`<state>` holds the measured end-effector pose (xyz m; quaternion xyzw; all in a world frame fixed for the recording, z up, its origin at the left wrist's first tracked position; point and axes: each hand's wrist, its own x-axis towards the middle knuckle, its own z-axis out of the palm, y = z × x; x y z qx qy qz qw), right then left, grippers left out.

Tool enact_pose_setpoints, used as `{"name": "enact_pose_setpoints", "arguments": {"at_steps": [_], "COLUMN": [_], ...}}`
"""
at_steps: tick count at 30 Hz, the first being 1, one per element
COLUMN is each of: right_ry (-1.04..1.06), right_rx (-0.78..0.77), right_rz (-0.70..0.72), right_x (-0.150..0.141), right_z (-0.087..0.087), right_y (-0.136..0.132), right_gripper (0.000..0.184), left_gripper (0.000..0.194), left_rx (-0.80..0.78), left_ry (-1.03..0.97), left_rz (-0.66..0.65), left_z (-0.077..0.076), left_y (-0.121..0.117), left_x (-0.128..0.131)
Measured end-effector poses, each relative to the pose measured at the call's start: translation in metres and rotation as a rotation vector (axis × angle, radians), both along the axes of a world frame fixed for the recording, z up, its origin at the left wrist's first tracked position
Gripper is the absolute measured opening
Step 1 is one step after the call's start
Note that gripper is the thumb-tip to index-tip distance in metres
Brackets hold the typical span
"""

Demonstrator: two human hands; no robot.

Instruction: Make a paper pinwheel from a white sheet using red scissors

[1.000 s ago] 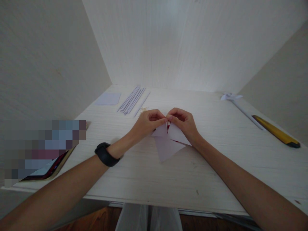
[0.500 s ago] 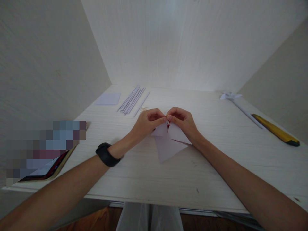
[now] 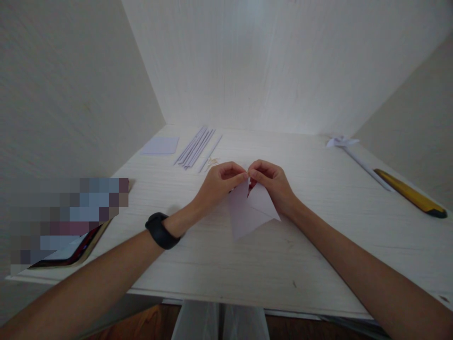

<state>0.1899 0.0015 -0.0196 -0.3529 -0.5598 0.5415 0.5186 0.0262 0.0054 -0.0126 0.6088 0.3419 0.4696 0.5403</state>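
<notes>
A white sheet of paper (image 3: 244, 215), slit inward from its edges, hangs between both hands over the middle of the desk. My left hand (image 3: 226, 177) is closed, its thumb and forefinger pinching the paper's upper edge near the slit. My right hand (image 3: 267, 175) pinches the paper too, just right of the slit, its fingertips almost meeting the left ones. Something red shows through the gap behind the sheet, mostly hidden by hands and paper. Just beyond the left hand lie small tan bits (image 3: 213, 162), too small to name.
Several rolled white paper sticks (image 3: 194, 147) and a stack of white paper (image 3: 160, 145) lie at the back left. A paper pinwheel (image 3: 366, 167) on a stick and a yellow-and-black utility knife (image 3: 410, 193) are at right. A partly blurred phone or tablet (image 3: 79, 255) lies left.
The paper's flaps have shifted; the right flap now hangs lower and flatter against the sheet. Both hands keep their pinch with fingertips close together. The view has moved slightly.
</notes>
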Motion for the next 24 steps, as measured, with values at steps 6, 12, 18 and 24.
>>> {"name": "enact_pose_setpoints", "arguments": {"at_steps": [6, 12, 18, 24], "right_ry": [-0.018, -0.063, -0.188, -0.418], "right_rx": [-0.013, 0.025, 0.139, 0.212], "right_rz": [-0.009, -0.028, -0.1, -0.191], "right_x": [-0.0005, -0.0004, 0.0016, 0.0017], "right_z": [-0.0004, -0.0018, -0.0048, -0.005], "right_y": [-0.0004, -0.0011, -0.0012, 0.0016], "right_gripper": [0.026, 0.021, 0.024, 0.026], "left_gripper": [0.015, 0.015, 0.012, 0.012], "left_rx": [0.025, 0.086, 0.045, -0.11], "left_ry": [0.013, 0.034, 0.053, 0.012], "left_rz": [0.018, 0.01, 0.01, 0.086], "left_z": [0.0007, 0.0008, 0.0012, 0.0044], "left_y": [-0.0006, -0.002, -0.0016, 0.0032], "left_x": [0.0002, 0.0011, 0.0013, 0.0003]}}
